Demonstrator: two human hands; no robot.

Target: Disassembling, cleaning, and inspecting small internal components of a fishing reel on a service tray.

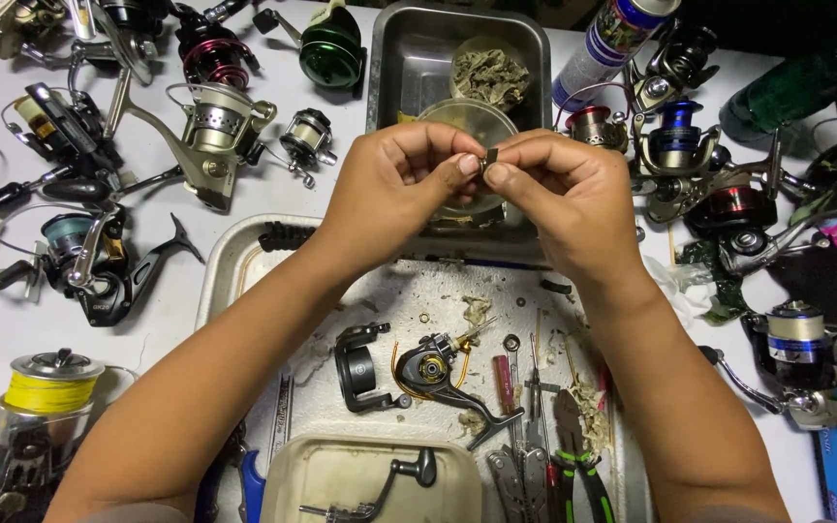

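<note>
My left hand (394, 184) and my right hand (564, 194) meet above the work tray, pinching a small dark metal part (489, 157) between their fingertips. Below them, on the white tray (234, 257), lies an opened black fishing reel body (438, 373) with a gold gear showing, and a black round side cover (356, 368) beside it. A clear round lid (467, 121) sits just behind my hands.
A steel pan (409, 58) with crumpled dirty tissue stands behind. Many spinning reels lie left and right, one with a yellow line spool (50, 387). A spray can (607, 39), pliers (583, 465), wrenches and a beige tub (341, 475) with a handle crowd the tray's near end.
</note>
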